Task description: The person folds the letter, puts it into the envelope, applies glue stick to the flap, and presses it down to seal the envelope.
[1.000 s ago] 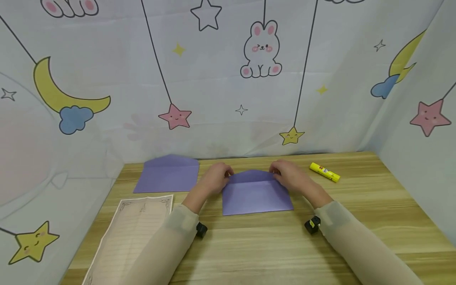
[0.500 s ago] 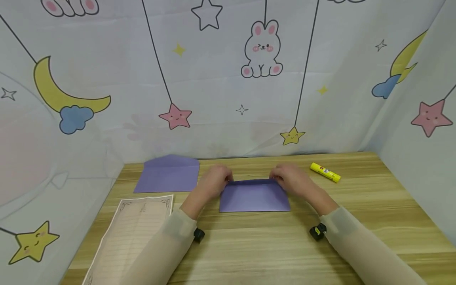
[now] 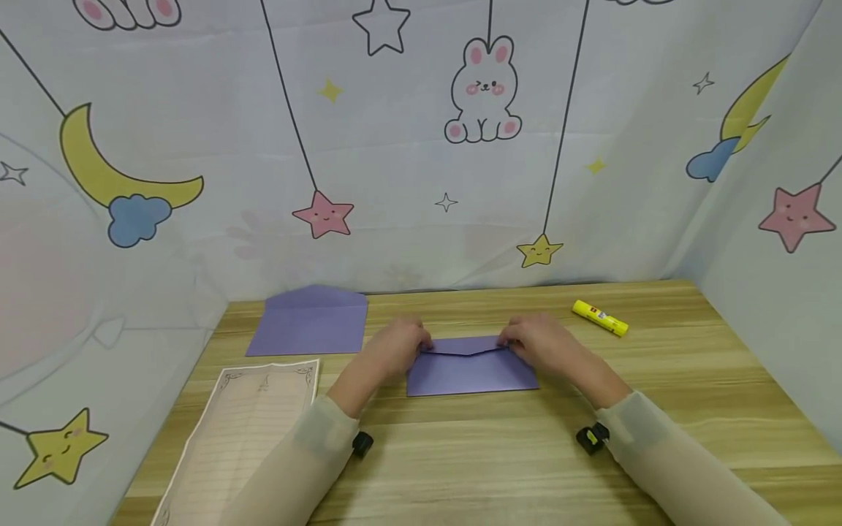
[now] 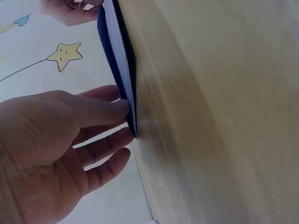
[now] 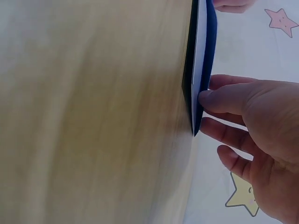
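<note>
A purple envelope [image 3: 470,374] lies in the middle of the table, its pointed flap [image 3: 468,345] folded down toward the near side. At the envelope's far left corner, my left hand [image 3: 401,342] pinches the folded edge between thumb and fingers. The far right corner is held the same way by my right hand [image 3: 536,340]. Seen edge-on in the left wrist view, the envelope [image 4: 122,60] has the left thumb [image 4: 110,112] on its near face. The right wrist view shows the right thumb [image 5: 219,99] against the envelope [image 5: 200,60] near its end.
A second purple envelope [image 3: 309,329], its flap raised, lies at the back left of the wooden table [image 3: 473,467]. Lined letter paper [image 3: 243,431] with an ornamental border lies in front of it, partly under the left sleeve. A yellow glue stick [image 3: 600,318] lies at the back right.
The envelope's flap stood up a second ago; it has swung over toward the near side and now covers the upper part. Both hands came slightly nearer with it, still gripping the corners.
</note>
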